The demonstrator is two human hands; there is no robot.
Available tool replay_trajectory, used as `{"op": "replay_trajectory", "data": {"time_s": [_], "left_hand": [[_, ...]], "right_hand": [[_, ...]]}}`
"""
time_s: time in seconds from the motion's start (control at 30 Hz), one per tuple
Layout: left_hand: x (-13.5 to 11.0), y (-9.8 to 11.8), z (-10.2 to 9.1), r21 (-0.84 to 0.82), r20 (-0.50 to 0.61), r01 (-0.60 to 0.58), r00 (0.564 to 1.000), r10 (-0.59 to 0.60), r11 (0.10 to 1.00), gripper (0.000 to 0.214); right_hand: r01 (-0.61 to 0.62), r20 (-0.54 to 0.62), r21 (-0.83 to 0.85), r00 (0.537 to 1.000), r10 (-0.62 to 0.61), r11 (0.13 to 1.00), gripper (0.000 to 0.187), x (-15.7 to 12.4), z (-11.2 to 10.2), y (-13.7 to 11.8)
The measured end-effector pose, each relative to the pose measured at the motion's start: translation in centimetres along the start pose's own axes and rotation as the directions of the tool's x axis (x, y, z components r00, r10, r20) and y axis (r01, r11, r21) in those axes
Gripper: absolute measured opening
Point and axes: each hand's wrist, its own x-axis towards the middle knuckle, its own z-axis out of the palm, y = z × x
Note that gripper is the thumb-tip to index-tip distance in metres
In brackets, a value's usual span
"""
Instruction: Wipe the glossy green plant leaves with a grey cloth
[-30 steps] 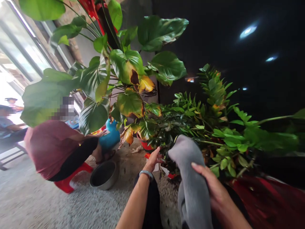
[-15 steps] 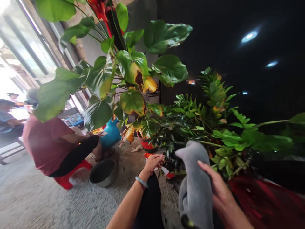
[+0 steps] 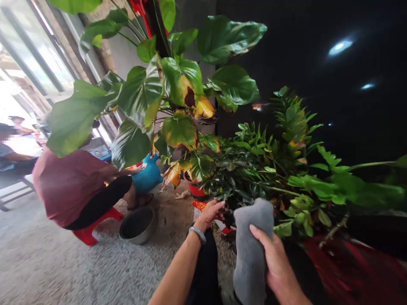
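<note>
My right hand (image 3: 270,250) is wrapped round a soft grey cloth (image 3: 251,254), its thumb lying across the front. The cloth looks bunched or folded, and it stands upright in front of low, dark-green foliage (image 3: 229,176). To its left my left hand (image 3: 210,213), a pale bangle (image 3: 197,234) on the wrist, reaches to the edge of the dark leaves. Its fingers are stretched forward and look slightly apart. I see nothing held in them, though the fingertips overlap the dark foliage.
A large-leaved plant (image 3: 181,127) with yellowed, browned leaves rises ahead, near a red pot (image 3: 197,190). At left a person in a reddish shirt (image 3: 70,182) sits on a red stool (image 3: 85,233), beside a grey basin (image 3: 138,226). Dark red material (image 3: 356,271) lies at right.
The grey cloth has turned and shifted slightly left and down; its pointed corner no longer shows. My left hand has moved slightly right and up, its fingers straighter. The view has shifted slightly.
</note>
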Motion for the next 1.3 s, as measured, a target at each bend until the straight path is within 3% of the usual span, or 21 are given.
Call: {"op": "replay_trajectory", "data": {"time_s": [0.07,0.13,0.2,0.27,0.37,0.47,0.57,0.7,0.77,0.83,0.9,0.97,1.07,1.13,1.2,1.27,1.3], "left_hand": [[0.3,0.0,0.1,-0.025,0.0,-0.005,1.0,0.005,1.0,0.054],[0.6,0.1,0.3,-0.059,-0.011,-0.004,1.0,0.003,0.998,0.058],[0.9,0.2,0.4,-0.101,-0.003,-0.005,1.0,0.005,0.995,0.063],[1.0,0.2,0.6,-0.127,0.024,-0.024,0.999,0.027,0.992,0.065],[1.0,0.0,0.8,-0.068,-0.001,-0.051,0.999,0.051,0.996,0.056],[1.0,-0.3,0.9,0.006,-0.059,-0.041,0.997,0.042,0.999,0.045],[1.1,-0.4,0.6,0.046,-0.085,-0.019,0.996,0.022,0.999,0.036],[1.2,-0.1,0.3,0.091,-0.132,0.022,0.991,-0.01,0.996,0.031],[1.1,0.0,0.2,0.104,-0.151,0.036,0.988,-0.02,0.994,0.028],[1.0,0.0,0.2,0.115,-0.162,0.046,0.986,-0.027,0.992,0.027],[0.8,0.1,0.1,0.121,-0.164,0.056,0.986,-0.035,0.991,0.025],[0.6,0.2,-0.1,0.123,-0.168,0.068,0.985,-0.047,0.99,0.023],[0.4,0.6,-0.3,0.12,-0.188,0.094,0.98,-0.071,0.988,0.018],[0.2,0.9,-0.3,0.12,-0.203,0.108,0.976,-0.082,0.987,0.015],[0.0,1.2,-0.1,0.121,-0.213,0.116,0.973,-0.088,0.986,0.012],[-0.2,1.3,0.1,0.124,-0.214,0.119,0.973,-0.09,0.985,0.011],[-0.3,1.3,0.2,0.126,-0.213,0.118,0.973,-0.089,0.985,0.011]], "right_hand": [[0.22,-0.147,-0.036,0.964,-0.223,0.975,0.046,0.6,1.0,-2.0],[0.33,-0.22,-0.035,0.918,-0.33,0.943,0.048,1.6,2.5,-3.8],[0.284,-0.162,-0.024,0.945,-0.284,0.959,0.046,2.3,3.6,-4.3],[0.141,-0.046,-0.092,0.988,-0.145,0.986,0.043,2.6,3.7,-3.2],[-0.002,0.027,-0.28,1.0,0.01,0.96,0.041,1.7,1.9,0.0],[-0.021,0.033,-0.363,0.999,0.036,0.932,0.039,0.0,-0.5,1.8],[0.025,-0.035,-0.322,0.999,-0.038,0.946,0.041,-1.2,-1.0,0.4],[0.278,-0.162,-0.115,0.942,-0.294,0.954,0.039,0.1,1.8,-3.7],[0.201,-0.111,0.043,0.974,-0.195,0.979,0.029,1.2,3.4,-4.5],[-0.045,-0.028,0.133,0.998,0.049,0.99,0.019,1.9,4.0,-3.9],[-0.271,-0.001,0.127,0.962,0.273,0.954,0.015,1.6,3.4,-2.4],[-0.353,-0.031,0.093,0.934,0.357,0.931,0.019,0.5,1.9,-0.8],[-0.216,-0.095,0.016,0.972,0.216,0.976,0.032,-1.4,0.1,-1.0],[0.025,-0.131,-0.019,0.991,-0.028,0.999,0.039,-1.8,0.3,-2.7],[0.263,-0.167,0.003,0.951,-0.259,0.965,0.04,-1.1,1.6,-4.8],[0.346,-0.171,0.075,0.928,-0.33,0.935,0.036,0.2,3.3,-6.0],[0.291,-0.141,0.106,0.951,-0.276,0.951,0.031,0.8,4.0,-5.9]]}}
